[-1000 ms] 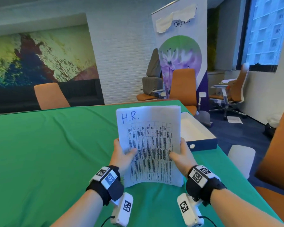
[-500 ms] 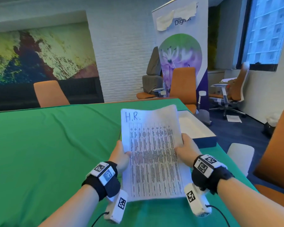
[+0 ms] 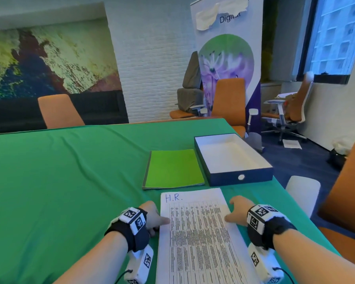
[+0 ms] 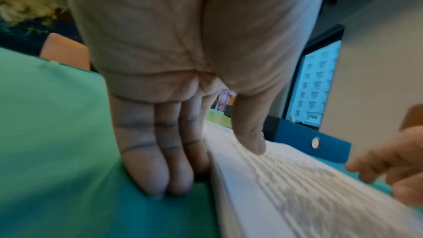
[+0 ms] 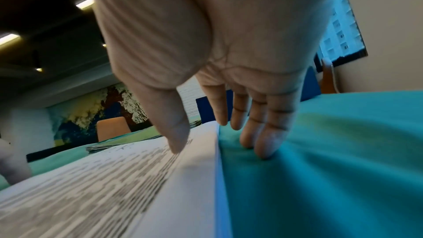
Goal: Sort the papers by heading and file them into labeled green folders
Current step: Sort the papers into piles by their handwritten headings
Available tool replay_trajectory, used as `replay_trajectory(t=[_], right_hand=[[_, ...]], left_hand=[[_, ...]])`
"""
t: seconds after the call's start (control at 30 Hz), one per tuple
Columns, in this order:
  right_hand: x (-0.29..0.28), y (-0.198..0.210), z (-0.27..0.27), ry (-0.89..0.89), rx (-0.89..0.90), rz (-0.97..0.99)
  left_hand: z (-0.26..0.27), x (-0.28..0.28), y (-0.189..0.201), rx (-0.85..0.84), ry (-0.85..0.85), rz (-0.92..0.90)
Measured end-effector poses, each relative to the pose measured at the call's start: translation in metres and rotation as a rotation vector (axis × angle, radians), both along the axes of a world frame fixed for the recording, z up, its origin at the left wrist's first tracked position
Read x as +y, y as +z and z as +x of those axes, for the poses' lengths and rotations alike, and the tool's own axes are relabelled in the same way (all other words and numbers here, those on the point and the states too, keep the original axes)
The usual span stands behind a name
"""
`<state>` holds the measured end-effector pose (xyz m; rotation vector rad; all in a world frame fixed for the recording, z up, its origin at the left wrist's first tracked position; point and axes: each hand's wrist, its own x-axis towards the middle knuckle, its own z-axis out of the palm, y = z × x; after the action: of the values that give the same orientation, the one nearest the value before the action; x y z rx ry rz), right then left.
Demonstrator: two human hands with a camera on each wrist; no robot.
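We see a stack of papers (image 3: 199, 236) lying flat on the green tablecloth (image 3: 59, 181), near the table's front edge, with "H.R." handwritten in blue at the top left corner of the uppermost sheet above a dense printed table. Our left hand (image 3: 153, 216) sits at the stack's left edge. In the left wrist view its fingers (image 4: 158, 166) are straight and press down on the cloth right against the side of the stack, while the thumb lies on top of the sheet; nothing is curled around the paper, so the hand is relaxed and flat. Our right hand (image 3: 237, 212) mirrors it at the right edge. In the right wrist view its fingers (image 5: 263, 133) are extended, the tips of the outer ones touching the cloth just beside the stack, and the thumb comes down onto the printed page; this hand too is spread out and grips nothing.

Just beyond the top of the stack lies a bright green folder (image 3: 172, 169), closed and flat on the cloth, with the edges of more folders or sheets showing under it. We cannot read any label on it. To its right, touching or nearly touching it, stands an open dark blue box (image 3: 242, 178) with a white inside and a round metal finger hole in its front wall. Orange chairs (image 3: 58, 110) stand around the table.
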<state>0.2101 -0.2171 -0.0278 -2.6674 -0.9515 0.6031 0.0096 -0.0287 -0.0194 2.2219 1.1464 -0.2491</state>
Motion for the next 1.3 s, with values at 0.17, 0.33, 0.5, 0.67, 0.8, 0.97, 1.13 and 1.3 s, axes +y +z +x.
replay_trajectory(t=[0.17, 0.33, 0.5, 0.67, 0.8, 0.97, 1.13, 1.3], right_hand=[[0.009, -0.017, 0.004, 0.030, 0.077, 0.030], [0.008, -0.020, 0.009, 0.020, 0.107, 0.055], [0.006, -0.022, 0.015, -0.035, 0.147, 0.113], [0.003, -0.019, 0.019, -0.033, 0.235, 0.152], [0.003, -0.018, 0.017, -0.020, 0.240, 0.159], [0.005, -0.017, 0.013, -0.039, 0.221, 0.153], [0.010, -0.015, 0.015, -0.030, 0.203, 0.129], [0.013, -0.010, 0.009, 0.033, 0.138, 0.074]], left_hand=[[0.013, 0.003, -0.006, -0.018, 0.095, 0.107], [0.015, 0.002, -0.017, -0.192, 0.162, 0.140], [0.007, 0.000, -0.019, -0.344, 0.202, 0.172], [0.000, 0.004, -0.017, -0.395, 0.223, 0.172], [-0.006, 0.009, -0.019, -0.433, 0.274, 0.124], [-0.018, 0.018, -0.023, -0.516, 0.386, 0.097], [-0.029, 0.028, -0.018, -0.611, 0.499, -0.023], [-0.048, 0.030, -0.007, -0.620, 0.426, -0.128]])
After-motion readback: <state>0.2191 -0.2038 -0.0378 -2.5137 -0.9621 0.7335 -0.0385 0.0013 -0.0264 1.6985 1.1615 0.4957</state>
